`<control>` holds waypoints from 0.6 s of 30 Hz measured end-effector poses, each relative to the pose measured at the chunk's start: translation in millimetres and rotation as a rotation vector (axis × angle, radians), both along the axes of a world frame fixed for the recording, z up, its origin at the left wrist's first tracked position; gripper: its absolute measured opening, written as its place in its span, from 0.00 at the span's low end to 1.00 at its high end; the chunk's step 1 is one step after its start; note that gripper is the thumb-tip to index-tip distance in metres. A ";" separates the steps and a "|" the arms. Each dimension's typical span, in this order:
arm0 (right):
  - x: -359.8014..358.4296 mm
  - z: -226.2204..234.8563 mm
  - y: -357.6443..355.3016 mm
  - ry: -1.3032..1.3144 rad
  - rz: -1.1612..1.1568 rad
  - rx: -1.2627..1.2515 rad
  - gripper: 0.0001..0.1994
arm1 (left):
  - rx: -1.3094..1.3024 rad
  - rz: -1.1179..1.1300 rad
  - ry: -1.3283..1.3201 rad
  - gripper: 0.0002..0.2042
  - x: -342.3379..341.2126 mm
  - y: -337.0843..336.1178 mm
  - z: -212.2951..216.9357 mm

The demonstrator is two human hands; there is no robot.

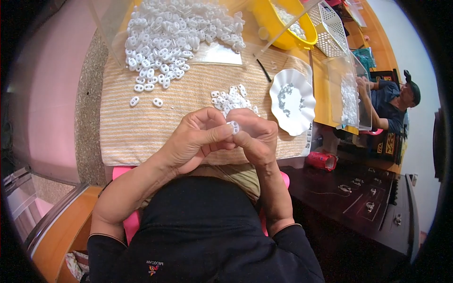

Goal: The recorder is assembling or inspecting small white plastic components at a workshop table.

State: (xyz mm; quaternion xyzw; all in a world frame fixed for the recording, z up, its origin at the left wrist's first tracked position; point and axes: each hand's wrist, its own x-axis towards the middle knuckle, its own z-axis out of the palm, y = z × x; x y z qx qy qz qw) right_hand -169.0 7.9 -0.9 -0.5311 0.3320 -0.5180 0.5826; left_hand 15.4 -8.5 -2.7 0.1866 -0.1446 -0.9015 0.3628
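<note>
Close together above the towel's near edge, my left hand (196, 139) and my right hand (258, 137) pinch one small white plastic piece (234, 127) with openings in it. Both thumbs press on it, and the curled fingers hide part of it. Just beyond my fingers lies a small pile of white plastic parts (231, 100). To the right of that pile stands a white scalloped dish (298, 118) with small grey bits (285, 96) inside. Farther off, a large heap of white oval two-hole pieces (174, 35) spreads toward me, with two loose pieces at its near end.
A striped towel (127, 127) covers the table. A clear plastic box (257, 53) surrounds the big heap. Beyond the dish are a black stick (264, 70), a yellow basin (309, 33) and a white perforated basket (328, 28). At the right, a person (391, 101) works behind another clear box (349, 101).
</note>
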 end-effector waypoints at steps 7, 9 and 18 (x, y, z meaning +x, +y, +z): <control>8.4 16.1 3.6 0.070 -0.075 0.066 0.11 | -0.019 -0.002 -0.021 0.04 -1.3 -1.4 -1.5; 6.7 18.3 2.5 0.102 -0.087 0.072 0.10 | -0.030 -0.012 -0.025 0.04 -0.5 -3.8 -1.9; 5.0 24.4 1.7 0.102 -0.077 0.169 0.09 | -0.088 -0.068 -0.071 0.08 1.6 -5.4 -0.3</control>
